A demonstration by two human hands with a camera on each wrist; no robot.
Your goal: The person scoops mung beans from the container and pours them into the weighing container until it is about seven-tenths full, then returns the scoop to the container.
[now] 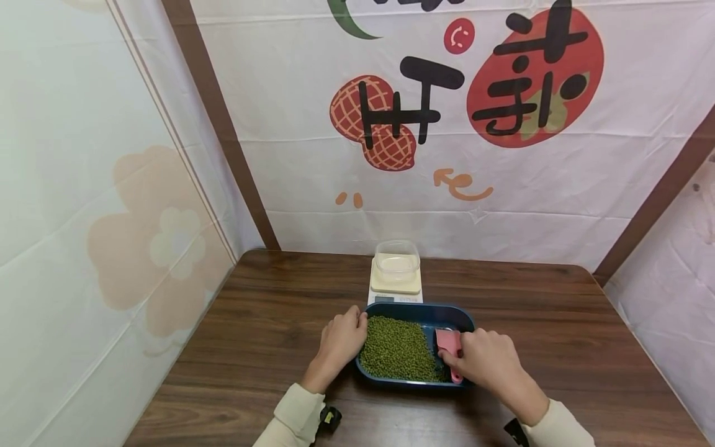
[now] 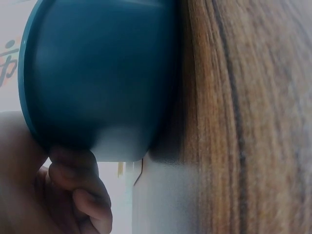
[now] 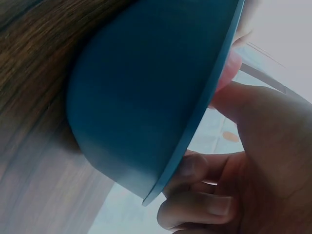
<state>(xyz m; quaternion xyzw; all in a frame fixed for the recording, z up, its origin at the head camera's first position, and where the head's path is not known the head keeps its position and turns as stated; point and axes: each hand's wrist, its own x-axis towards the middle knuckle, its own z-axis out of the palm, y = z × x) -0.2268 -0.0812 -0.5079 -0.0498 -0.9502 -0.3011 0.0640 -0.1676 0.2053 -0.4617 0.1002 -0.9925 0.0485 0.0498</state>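
A dark blue oval basin [image 1: 447,308] rests on the wooden table and holds many small green beans [image 1: 395,349], heaped over its left and middle part. My left hand [image 1: 342,335] grips the basin's left rim; in the left wrist view its fingers [image 2: 80,183] curl at the basin wall [image 2: 102,73]. In my right hand [image 1: 493,361] is a pink scoop [image 1: 449,341], held inside the basin's right end, beside the beans. From the right wrist, the basin wall [image 3: 141,92] hides most of the scoop, and only a bit of pink [image 3: 230,70] shows past the rim.
Just behind the basin stands a white kitchen scale [image 1: 391,298] with a cream platform. A clear plastic container [image 1: 397,264] sits on it. The table [image 1: 268,347] meets a printed cloth wall [image 1: 301,186] at the back, with more cloth at both sides.
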